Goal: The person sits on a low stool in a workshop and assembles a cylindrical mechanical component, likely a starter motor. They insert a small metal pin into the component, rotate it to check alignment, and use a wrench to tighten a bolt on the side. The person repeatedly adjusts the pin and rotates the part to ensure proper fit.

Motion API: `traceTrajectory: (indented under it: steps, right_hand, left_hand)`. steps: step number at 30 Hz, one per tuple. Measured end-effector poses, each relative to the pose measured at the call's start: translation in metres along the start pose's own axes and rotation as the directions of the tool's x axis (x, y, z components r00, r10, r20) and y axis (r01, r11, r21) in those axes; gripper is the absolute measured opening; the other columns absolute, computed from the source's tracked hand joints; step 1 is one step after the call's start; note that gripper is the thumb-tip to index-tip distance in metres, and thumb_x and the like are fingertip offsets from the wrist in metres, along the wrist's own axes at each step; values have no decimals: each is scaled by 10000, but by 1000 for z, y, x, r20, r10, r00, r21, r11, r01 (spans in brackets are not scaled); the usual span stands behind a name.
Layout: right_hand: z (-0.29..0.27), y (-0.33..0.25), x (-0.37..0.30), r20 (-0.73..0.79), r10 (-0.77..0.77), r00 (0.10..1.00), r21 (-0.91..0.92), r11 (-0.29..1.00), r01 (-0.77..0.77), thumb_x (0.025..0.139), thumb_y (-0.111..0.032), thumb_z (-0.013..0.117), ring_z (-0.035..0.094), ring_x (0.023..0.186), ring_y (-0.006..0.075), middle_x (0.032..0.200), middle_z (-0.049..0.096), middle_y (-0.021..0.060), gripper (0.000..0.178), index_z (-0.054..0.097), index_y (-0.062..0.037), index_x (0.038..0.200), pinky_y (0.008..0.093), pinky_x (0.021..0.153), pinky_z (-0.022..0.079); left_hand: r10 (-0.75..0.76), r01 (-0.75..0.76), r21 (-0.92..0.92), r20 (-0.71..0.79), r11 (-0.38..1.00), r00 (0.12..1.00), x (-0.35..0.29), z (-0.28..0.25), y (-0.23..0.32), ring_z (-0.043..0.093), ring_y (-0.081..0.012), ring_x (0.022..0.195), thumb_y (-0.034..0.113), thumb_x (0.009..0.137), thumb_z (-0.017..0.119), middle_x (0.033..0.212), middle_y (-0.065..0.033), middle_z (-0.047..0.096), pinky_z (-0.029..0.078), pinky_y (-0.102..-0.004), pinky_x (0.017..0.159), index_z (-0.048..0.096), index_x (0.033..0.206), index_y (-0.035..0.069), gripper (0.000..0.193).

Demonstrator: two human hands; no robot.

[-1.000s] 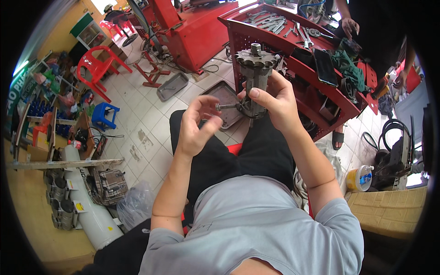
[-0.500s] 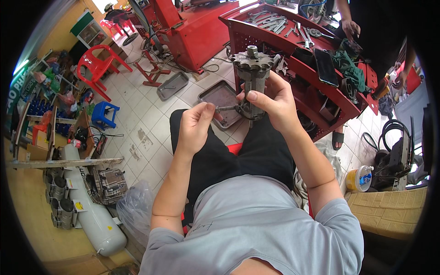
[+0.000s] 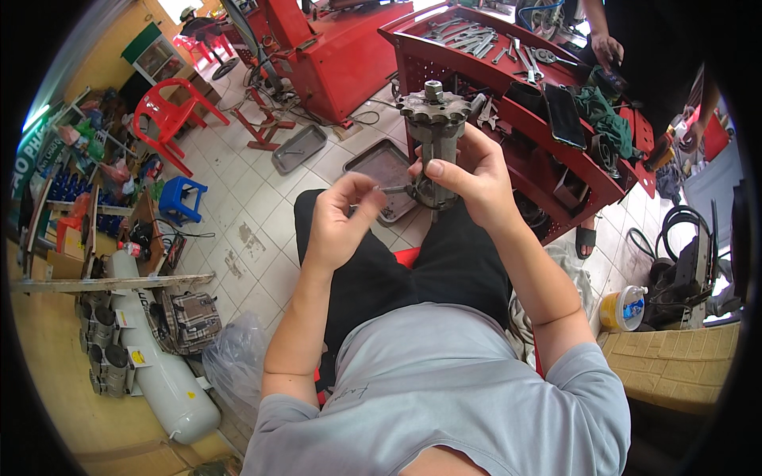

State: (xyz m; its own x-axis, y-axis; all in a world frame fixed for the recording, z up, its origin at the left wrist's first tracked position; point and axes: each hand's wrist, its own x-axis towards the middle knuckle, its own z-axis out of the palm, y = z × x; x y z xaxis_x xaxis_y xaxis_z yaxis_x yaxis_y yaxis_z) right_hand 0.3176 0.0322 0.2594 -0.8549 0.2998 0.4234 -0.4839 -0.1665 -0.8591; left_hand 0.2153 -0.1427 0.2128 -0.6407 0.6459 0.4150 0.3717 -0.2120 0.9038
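Observation:
My right hand (image 3: 476,170) grips a grey metal cylinder (image 3: 439,151) upright, with thumb in front and fingers behind. The cylinder has a scalloped flange and a hex nut (image 3: 433,90) on top. Low on its left side a thin bolt (image 3: 395,190) sticks out sideways. At the bolt's outer end is my left hand (image 3: 341,218), thumb and forefinger bent around it with a gap behind the tips. The fingertips are slightly blurred, and they partly hide the bolt's end.
Two grey metal trays (image 3: 299,151) lie on the tiled floor ahead. A red tool cart (image 3: 516,143) at the right carries wrenches (image 3: 468,38), a phone (image 3: 564,117) and a green cloth (image 3: 599,113). Another person's hand (image 3: 607,51) is beyond it. A blue stool (image 3: 182,198) stands at left.
My left hand's fingers have shifted around the bolt's end, with the forefinger and thumb further apart behind the tips. The cylinder in my right hand has barely moved.

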Motion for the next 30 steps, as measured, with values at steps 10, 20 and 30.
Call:
traceTrajectory:
  steps: [10, 20, 30]
  right_hand:
    - [1, -1, 0, 2, -10, 1000, 28, 1000, 10, 774, -124, 731, 631, 869, 160, 971, 632, 83, 445, 555, 23, 1155, 304, 798, 504]
    - [2, -2, 0, -13, -22, 1000, 10, 1000, 22, 770, -133, 722, 647, 839, 171, 930, 633, 80, 431, 558, 31, 1133, 316, 794, 506]
    - [0, -1, 0, -11, -16, 1000, 7, 1000, 16, 773, -129, 718, 648, 832, 171, 930, 630, 76, 420, 560, 28, 1129, 311, 786, 507]
  left_hand:
    - [-114, 119, -40, 107, 992, 988, -2, -16, -7, 539, -84, 815, 177, 808, 710, 923, -22, 583, 424, -229, 716, 567, 1114, 25, 371]
    - [-146, 159, -68, 170, 985, 975, 0, -23, -10, 553, -107, 908, 160, 764, 744, 964, -31, 584, 431, -248, 789, 559, 1133, 25, 435]
    - [-126, 134, -92, 87, 987, 988, 1, -17, -4, 562, -98, 858, 162, 822, 688, 896, -34, 602, 438, -250, 771, 596, 1022, 15, 265]
